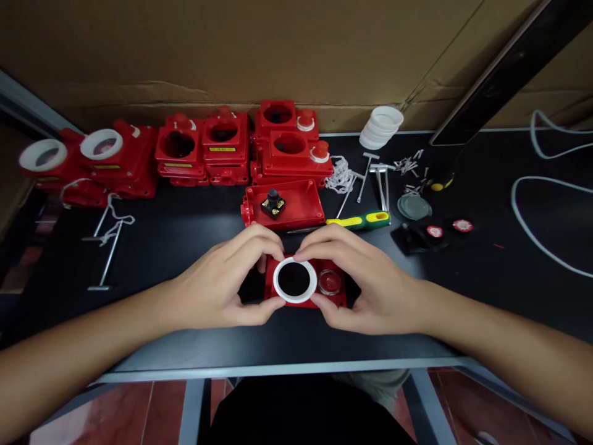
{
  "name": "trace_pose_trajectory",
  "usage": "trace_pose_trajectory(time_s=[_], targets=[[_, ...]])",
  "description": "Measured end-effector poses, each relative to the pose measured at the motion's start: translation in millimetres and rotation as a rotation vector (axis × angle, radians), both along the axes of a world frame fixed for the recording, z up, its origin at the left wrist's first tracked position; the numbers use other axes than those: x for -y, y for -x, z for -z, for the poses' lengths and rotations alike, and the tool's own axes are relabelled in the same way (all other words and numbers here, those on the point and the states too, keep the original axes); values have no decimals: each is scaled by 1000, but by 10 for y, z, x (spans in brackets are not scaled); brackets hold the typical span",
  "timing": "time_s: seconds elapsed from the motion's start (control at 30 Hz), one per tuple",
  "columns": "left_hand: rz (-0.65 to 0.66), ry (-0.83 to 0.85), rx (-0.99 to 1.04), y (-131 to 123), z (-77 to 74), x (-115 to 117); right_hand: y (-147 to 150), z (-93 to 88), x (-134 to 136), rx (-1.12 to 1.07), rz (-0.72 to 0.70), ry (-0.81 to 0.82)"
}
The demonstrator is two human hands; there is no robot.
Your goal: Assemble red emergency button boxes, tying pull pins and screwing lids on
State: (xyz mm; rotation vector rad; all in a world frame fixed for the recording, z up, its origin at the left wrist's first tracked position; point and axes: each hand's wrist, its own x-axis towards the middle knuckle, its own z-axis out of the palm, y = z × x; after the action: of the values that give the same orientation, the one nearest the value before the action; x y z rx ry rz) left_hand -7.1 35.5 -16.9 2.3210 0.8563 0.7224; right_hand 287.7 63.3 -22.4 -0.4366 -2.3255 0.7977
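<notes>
A white ring [295,299] lies over the round opening of a red cover [334,301] near the table's front edge. My left hand [227,278] pinches the ring's left side, fingertips at the top and thumb below. On the other side my right hand [373,281] grips the rim the same way. Beside the ring, a red round cap [329,282] sits in the cover. Just beyond my hands is an open red box [303,199] holding a black square part with a knob [273,203]. A yellow and green screwdriver [361,220] lies by it.
Several red housings [225,145] line the cardboard backing. White rings [380,128] stand stacked at the back right, near T-handled tools [365,176], screws [407,165], clear discs [414,207] and a white cord bundle [341,175]. More T-handled tools [111,256] lie left. A pale cable [532,238] curves on the right.
</notes>
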Motion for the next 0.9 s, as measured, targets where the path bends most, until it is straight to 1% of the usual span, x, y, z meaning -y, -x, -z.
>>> trace_pose_trajectory(time_s=[0.23, 0.47, 0.9], targets=[[-2, 27, 5, -8, -13, 0, -7, 2, 6, 6, 5, -1], [0, 19, 1, -5, -10, 1, -16, -13, 14, 22, 17, 15], [16, -2, -34, 11, 10, -8, 27, -3, 27, 5, 12, 110]])
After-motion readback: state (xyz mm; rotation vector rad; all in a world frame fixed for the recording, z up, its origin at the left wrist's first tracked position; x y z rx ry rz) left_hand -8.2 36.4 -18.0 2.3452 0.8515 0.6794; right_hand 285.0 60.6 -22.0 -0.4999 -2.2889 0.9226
